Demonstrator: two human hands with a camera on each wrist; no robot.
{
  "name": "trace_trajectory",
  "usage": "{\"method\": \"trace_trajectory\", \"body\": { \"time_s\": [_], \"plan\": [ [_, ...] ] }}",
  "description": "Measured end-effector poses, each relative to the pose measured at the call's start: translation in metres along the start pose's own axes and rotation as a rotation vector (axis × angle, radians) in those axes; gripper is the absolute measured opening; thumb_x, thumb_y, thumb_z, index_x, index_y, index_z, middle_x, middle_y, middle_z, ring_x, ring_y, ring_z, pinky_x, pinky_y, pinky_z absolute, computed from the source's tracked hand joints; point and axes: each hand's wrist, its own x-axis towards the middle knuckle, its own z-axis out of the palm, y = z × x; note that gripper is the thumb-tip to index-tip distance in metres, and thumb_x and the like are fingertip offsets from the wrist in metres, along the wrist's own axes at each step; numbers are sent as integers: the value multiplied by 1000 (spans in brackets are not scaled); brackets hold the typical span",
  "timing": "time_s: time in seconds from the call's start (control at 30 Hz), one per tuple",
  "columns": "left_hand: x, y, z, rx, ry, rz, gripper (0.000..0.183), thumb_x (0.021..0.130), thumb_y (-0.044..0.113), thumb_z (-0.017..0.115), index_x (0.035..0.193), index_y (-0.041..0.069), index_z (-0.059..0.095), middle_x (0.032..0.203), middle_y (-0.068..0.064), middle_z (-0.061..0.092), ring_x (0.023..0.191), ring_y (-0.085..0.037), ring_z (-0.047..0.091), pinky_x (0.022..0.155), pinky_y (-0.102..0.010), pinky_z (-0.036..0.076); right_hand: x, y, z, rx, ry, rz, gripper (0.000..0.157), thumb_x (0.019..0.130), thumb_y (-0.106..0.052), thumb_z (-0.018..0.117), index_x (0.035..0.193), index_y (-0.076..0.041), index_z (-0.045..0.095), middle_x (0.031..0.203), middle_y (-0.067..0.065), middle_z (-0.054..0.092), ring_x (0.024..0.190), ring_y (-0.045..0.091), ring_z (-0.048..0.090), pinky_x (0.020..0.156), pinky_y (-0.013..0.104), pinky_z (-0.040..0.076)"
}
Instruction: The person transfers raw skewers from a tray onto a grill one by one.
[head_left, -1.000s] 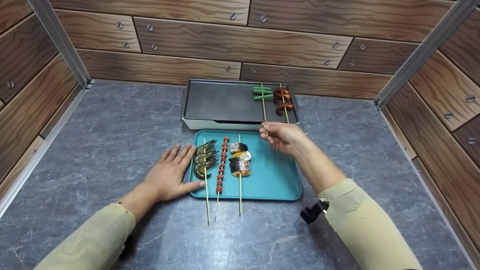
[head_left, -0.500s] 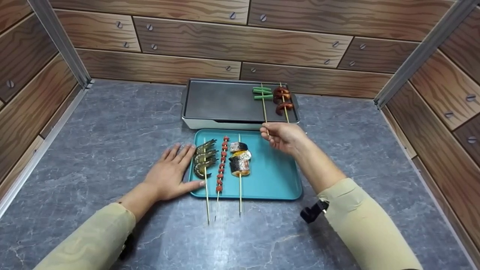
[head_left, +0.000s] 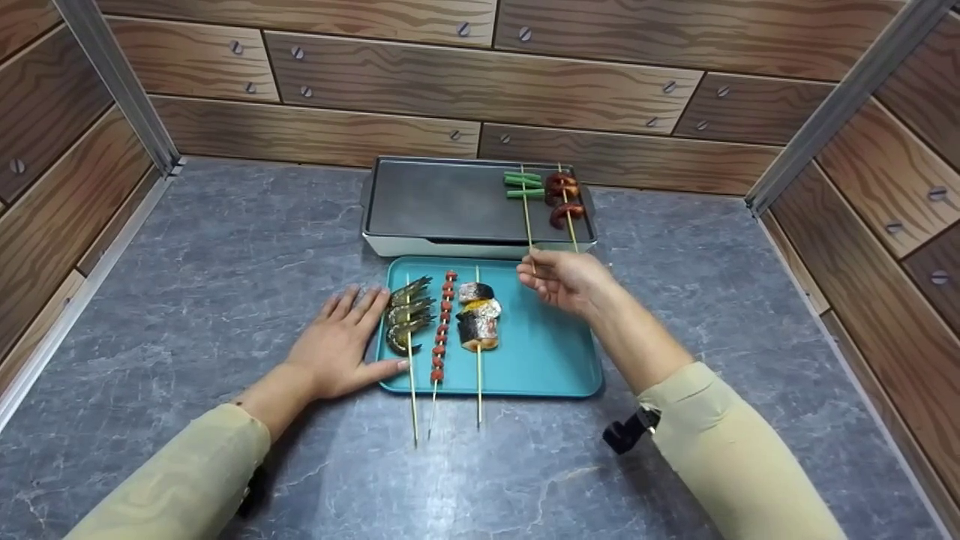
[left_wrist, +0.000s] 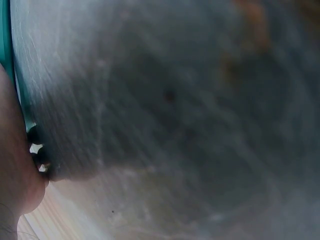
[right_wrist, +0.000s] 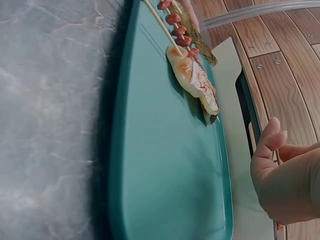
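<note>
Fingers (head_left: 534, 268) of the right hand (head_left: 566, 279) pinch the green-bean bamboo skewer (head_left: 524, 196), lying on the flat grey griddle (head_left: 442, 202) beside the brown sausage skewer (head_left: 564, 201). Three skewers wait on the teal tray (head_left: 547, 360); the left hand (head_left: 341, 345) rests flat on the desk (head_left: 225, 247).

On the bench (head_left: 225, 247) I see a tray (head_left: 555, 360) directly in front of a griddle (head_left: 442, 202). Three skewers lie side by side on the tray's left half: shrimp (head_left: 409, 324) leftmost, sausage (head_left: 442, 319) in the middle, fish (head_left: 478, 324) to the right. Two more lie on the griddle's right end, beans (head_left: 523, 185) left of mushrooms (head_left: 562, 199). My left hand (head_left: 341, 345) lies flat at the tray's left edge; my right hand (head_left: 564, 279) is over its far right corner.
</note>
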Motion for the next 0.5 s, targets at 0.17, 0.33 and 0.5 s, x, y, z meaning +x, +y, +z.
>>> {"method": "trace_trajectory", "body": {
  "time_s": [0.17,0.33,0.5],
  "plan": [
    [0,0,0,2,2,0,117,92,89,40,171,7,15,175,-16,19,160,-44,13,129,-61,12,-8,8,-2,-16,-1,12,25,113,-19,55,122,3,62,84,6,77,66,9,72,53,17,51],
    [-1,-1,1,-4,0,2,116,93,89,40,171,7,13,175,-16,18,160,-44,13,129,-62,12,-19,16,-4,-22,-18,24,28,112,-19,57,125,5,62,87,7,77,69,11,73,56,18,53],
    [0,-1,1,-2,-2,3,117,93,89,40,171,7,13,175,-16,17,160,-44,12,129,-62,12,-36,26,-6,-52,-25,27,40,111,-20,59,140,8,57,97,8,78,75,11,74,59,18,53]
  ]
}}
